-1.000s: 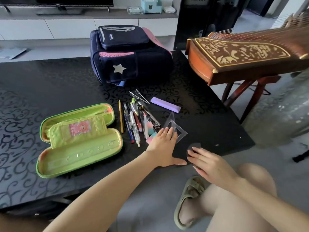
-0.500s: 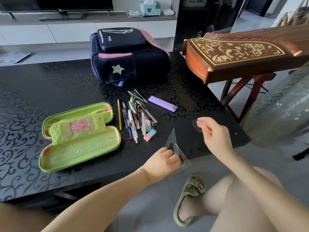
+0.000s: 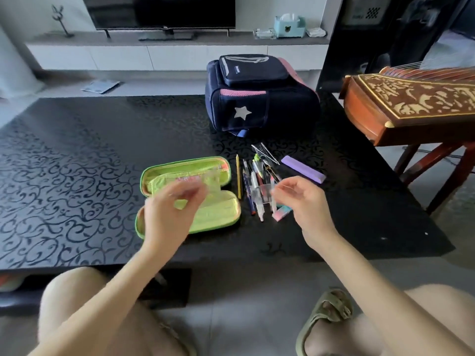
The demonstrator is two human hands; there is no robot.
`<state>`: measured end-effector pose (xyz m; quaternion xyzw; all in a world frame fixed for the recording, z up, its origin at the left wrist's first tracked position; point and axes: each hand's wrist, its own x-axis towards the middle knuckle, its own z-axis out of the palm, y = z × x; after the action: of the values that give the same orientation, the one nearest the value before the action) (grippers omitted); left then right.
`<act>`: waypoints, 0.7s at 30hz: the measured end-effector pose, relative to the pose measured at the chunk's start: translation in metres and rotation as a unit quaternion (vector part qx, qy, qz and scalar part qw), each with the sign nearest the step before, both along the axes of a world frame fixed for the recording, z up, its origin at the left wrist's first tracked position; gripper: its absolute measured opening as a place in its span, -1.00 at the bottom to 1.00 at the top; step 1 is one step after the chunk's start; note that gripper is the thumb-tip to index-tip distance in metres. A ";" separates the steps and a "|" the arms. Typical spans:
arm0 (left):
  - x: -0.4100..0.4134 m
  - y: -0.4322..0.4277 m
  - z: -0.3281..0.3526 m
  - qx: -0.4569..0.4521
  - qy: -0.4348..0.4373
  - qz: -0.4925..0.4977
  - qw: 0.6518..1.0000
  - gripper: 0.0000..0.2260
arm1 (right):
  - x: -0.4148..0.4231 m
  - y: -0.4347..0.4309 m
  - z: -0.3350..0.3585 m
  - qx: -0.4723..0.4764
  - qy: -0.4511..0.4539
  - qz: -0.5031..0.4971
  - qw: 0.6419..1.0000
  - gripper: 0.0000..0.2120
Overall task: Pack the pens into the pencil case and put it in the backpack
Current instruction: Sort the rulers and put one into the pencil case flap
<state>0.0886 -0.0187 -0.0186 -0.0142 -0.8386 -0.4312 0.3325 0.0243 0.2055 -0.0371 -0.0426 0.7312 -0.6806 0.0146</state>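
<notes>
Probably the pens (image 3: 257,186) are light, stiff, slippery; grip mid-barrel. Left hand (image 3: 167,214) blurred, cannot tell; right hand (image 3: 303,201) pinches a clear piece (image 3: 262,192).

Motion blurs the left hand (image 3: 169,214), which hides part of the open pencil case (image 3: 218,214); whatever it pinches is unreadable.

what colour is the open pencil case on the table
Bright lime green inside and around the rim, as the head view shows: pencil case.
</notes>
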 end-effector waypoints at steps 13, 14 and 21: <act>0.027 -0.126 -0.008 0.296 -0.113 0.097 0.943 -0.89 | -0.024 -0.133 -0.059 0.412 0.221 0.254 0.847 -0.71; 0.025 -0.124 -0.009 0.298 -0.117 0.094 0.943 -0.89 | -0.025 -0.130 -0.060 0.467 0.223 0.264 0.814 -0.63; 0.004 -0.102 -0.028 0.330 -0.188 -0.004 0.925 -0.89 | -0.008 -0.138 -0.017 0.118 -0.020 0.249 0.961 -0.69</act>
<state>0.0928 -0.1211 -0.0465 0.1742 -0.6956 -0.6800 0.1528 0.0160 0.0680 -0.0541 -0.2074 0.7723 -0.5650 0.2033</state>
